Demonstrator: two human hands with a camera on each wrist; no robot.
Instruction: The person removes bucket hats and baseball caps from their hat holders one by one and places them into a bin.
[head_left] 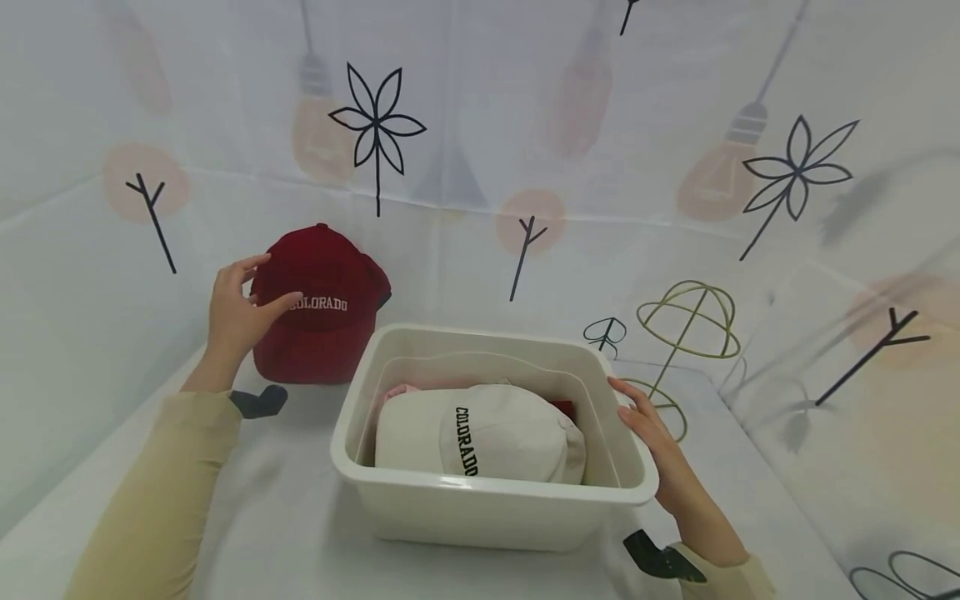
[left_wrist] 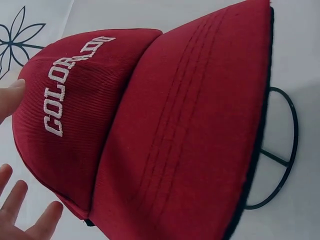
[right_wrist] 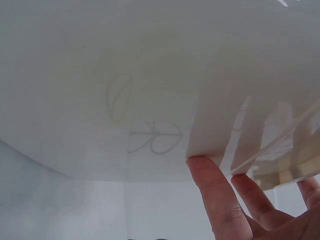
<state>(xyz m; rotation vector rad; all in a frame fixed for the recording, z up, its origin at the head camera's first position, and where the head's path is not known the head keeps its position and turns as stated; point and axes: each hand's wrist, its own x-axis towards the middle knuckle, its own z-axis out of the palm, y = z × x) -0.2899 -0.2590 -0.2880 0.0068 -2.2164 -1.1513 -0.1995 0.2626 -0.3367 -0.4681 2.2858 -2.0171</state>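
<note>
The left hand [head_left: 238, 312] is held with thumb and fingers spread at the left side of a red cap [head_left: 322, 271]; whether it is touched cannot be told. The right hand [head_left: 663, 458] is laid with extended fingertips against the right side of a white bin [head_left: 480, 508], and its thumb cannot be clearly made out.

The red cap is seen brim downward at the far left of the table, just beside the bin; its first letter is partly covered by the thumb in the head view, and its back is hidden. Inside the bin, a white cap [head_left: 517, 425] is laid on its side, its lower edge cut off by the near rim. Behind it, only a sliver of something pink [head_left: 401, 390] and, farther right, a corner of something dark red [head_left: 562, 407] are exposed; neither can be identified. By the right wrist camera, the bin is shown only in part, with blurred reflections.
</note>
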